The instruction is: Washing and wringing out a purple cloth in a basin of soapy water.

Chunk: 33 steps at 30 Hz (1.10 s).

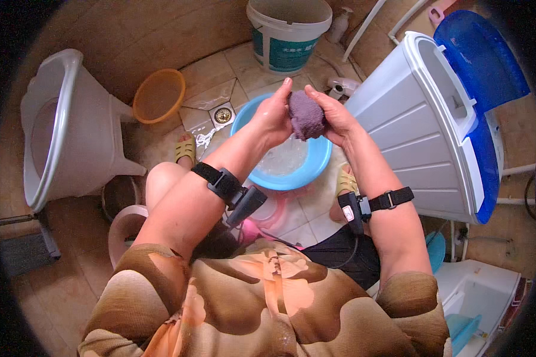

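Nearest in view, two bare forearms reach away from a brown patterned top, each with a black strap and a small device buckled near the wrist. Beyond them the left hand [272,116] and the right hand [333,116] meet over a blue basin [315,166] that sits on the tiled floor [220,74], and between them they hold a small purple cloth [307,116], bunched into a lump just above the water in the basin. The cloth looks wet and soft (so likely limp, a little heavy with water and somewhat slippery), and I judge it best gripped around its bunched middle, where the folds give purchase, not by a loose corner. The left hand's fingers [284,89] are nearly straight, pressed flat against the cloth's left side rather than curled round it; the right hand's fingers [317,98] are bent and wrapped over the cloth's top and right side, clasping it. To the right of the basin stands a white washing tub with a blue lid [482,59] tipped open. Left of the basin a floor drain [223,115] sits in the tiles, with an orange bowl [158,95] further left and a white toilet [65,125] beyond that. Farthest away, a white bucket [287,33] stands against the wall.
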### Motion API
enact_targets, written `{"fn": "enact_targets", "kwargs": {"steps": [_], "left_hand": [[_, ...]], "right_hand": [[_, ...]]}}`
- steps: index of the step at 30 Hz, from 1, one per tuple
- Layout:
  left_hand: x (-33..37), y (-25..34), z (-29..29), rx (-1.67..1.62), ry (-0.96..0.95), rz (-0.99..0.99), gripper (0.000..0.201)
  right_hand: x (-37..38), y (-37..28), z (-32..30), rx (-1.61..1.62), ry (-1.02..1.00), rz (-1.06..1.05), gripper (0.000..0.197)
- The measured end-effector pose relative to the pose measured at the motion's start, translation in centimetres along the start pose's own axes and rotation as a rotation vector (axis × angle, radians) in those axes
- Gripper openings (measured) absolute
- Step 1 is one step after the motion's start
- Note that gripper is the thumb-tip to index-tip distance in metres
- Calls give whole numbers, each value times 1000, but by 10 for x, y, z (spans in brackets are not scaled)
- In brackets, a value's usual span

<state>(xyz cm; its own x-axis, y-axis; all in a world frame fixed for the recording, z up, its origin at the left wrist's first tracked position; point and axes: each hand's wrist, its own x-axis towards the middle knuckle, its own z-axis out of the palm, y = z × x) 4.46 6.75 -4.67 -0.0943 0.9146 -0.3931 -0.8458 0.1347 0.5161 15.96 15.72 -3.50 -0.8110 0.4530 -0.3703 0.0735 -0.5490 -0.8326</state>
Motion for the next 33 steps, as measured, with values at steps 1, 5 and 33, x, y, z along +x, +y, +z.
{"fn": "enact_targets", "kwargs": {"steps": [1, 5, 33], "left_hand": [[1, -3, 1, 43, 17, 53, 58], [1, -1, -6, 52, 255, 101, 61], [39, -31, -4, -138, 100, 39, 28]], "right_hand": [[5, 2, -4, 1, 2, -1, 48], [16, 1, -5, -47, 262, -178, 40], [9, 9, 22, -899, 813, -497, 26]]}}
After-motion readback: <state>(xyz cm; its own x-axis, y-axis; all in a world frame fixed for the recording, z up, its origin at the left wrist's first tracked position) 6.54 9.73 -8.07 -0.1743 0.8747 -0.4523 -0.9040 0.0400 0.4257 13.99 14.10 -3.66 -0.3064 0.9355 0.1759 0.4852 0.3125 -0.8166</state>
